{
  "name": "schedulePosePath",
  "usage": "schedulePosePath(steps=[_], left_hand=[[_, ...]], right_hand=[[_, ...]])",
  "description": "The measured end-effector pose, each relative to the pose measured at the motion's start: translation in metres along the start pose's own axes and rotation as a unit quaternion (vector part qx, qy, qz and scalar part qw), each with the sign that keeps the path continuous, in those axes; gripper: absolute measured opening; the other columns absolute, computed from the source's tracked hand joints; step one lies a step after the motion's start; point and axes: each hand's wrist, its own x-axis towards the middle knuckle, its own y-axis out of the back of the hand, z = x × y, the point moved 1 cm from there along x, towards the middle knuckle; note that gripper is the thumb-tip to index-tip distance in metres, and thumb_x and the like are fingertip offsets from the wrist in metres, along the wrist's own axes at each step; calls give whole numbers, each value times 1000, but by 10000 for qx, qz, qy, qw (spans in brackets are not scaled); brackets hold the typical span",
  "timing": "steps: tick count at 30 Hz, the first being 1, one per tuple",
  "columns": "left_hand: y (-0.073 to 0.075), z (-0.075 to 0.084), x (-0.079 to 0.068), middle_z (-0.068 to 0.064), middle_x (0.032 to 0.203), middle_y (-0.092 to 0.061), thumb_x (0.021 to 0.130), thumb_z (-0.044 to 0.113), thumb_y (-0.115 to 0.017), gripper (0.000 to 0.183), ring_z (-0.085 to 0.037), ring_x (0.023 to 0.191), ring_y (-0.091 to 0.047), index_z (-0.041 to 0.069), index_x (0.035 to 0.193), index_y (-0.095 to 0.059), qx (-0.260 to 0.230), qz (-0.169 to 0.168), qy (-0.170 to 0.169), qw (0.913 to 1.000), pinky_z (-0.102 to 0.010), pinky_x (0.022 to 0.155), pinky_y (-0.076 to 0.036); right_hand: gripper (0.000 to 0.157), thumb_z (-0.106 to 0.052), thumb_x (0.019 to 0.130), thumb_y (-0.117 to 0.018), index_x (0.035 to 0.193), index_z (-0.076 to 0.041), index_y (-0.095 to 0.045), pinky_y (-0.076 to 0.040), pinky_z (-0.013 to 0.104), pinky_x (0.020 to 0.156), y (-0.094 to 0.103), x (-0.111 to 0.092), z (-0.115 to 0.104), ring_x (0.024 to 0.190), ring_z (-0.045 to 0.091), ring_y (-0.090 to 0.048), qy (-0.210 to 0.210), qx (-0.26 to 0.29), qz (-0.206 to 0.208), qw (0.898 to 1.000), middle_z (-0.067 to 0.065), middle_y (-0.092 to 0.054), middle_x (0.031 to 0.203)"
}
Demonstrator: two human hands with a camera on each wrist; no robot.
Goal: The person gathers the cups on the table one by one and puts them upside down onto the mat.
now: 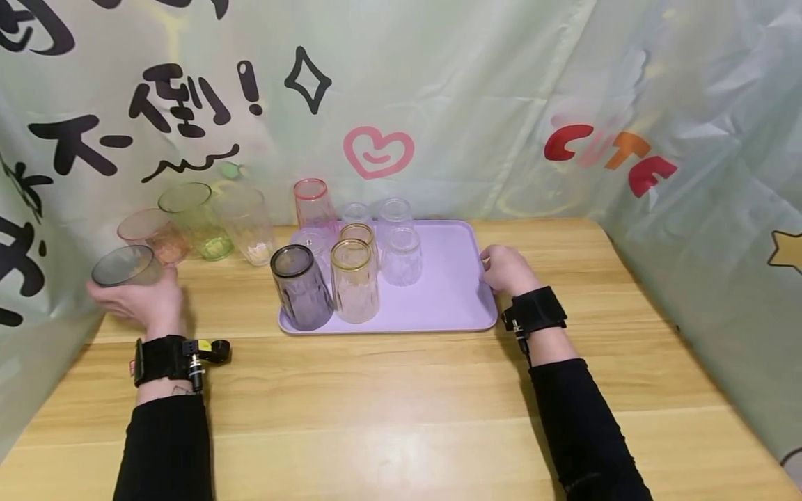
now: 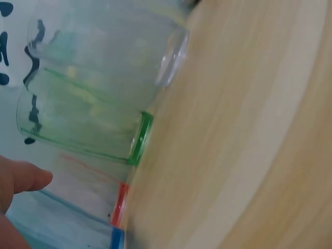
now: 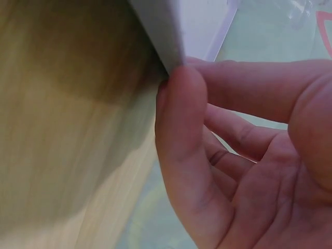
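Observation:
My left hand curls round a tall blue-tinted glass standing at the far left. In the left wrist view the thumb lies along its side, and its blue base is level with the neighbouring bases. Beside it stand an orange-red glass, a green glass and a clear glass, all upright. My right hand pinches the right edge of a lilac tray between thumb and fingers; the right wrist view shows that edge close up.
Several glasses stand base up on the tray's left half: a smoky purple one, an amber-rimmed one, a pink one and smaller clear ones. A printed sheet hangs behind the wooden table.

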Motion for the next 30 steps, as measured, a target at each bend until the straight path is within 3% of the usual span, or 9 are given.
schedulePosePath(steps=[5, 10, 18, 24, 27, 30], left_hand=[[4, 2, 7, 11, 148, 5, 67, 42, -76, 113, -3, 128, 5, 28, 143, 7, -153, 50, 121, 9998, -17, 103, 1], [2, 5, 4, 11, 147, -3, 67, 38, -77, 109, -1, 126, -2, 26, 143, 0, -331, 118, 143, 9993, -15, 103, -2], [-6, 15, -7, 11, 145, -1, 67, 42, -76, 109, 1, 123, -3, 26, 141, 2, -704, -190, 342, 9968, -13, 102, -6], [-11, 29, -22, 9, 144, -2, 68, 52, -72, 105, 2, 122, -5, 25, 138, 0, -974, -446, 163, 9941, -12, 102, -7], [-12, 37, -32, 9, 141, -8, 65, 48, -76, 101, 2, 121, -10, 25, 135, -7, -1561, -572, 156, 9860, -11, 100, -13], [-13, 47, -44, 9, 137, -15, 63, 40, -80, 97, 1, 120, -19, 24, 132, -14, -2305, -804, 218, 9695, -13, 98, -23]], right_hand=[[48, 1, 75, -50, 122, 4, -46, -52, 29, 51, 2, 0, -3, 57, 18, -57, 51, 8, 16, 10000, 18, -57, 96], [48, 1, 75, -50, 122, 4, -46, -51, 29, 51, 2, 1, -2, 56, 18, -57, 53, -41, -1, 10000, 18, -57, 96], [47, 0, 75, -50, 122, 5, -46, -51, 29, 51, 1, -1, -1, 56, 18, -57, 59, -88, -3, 9999, 19, -56, 97], [46, -1, 76, -49, 122, 4, -47, -51, 29, 51, 0, -3, -3, 55, 18, -57, 45, -136, 41, 9999, 18, -57, 96], [43, -6, 80, -53, 122, 3, -48, -51, 29, 51, 0, -3, -4, 56, 18, -57, 48, -100, 48, 9999, 17, -57, 96], [41, -13, 82, -56, 119, 3, -50, -51, 33, 57, 1, -4, -5, 62, 22, -58, 157, -120, 206, 9996, 20, -56, 95]])
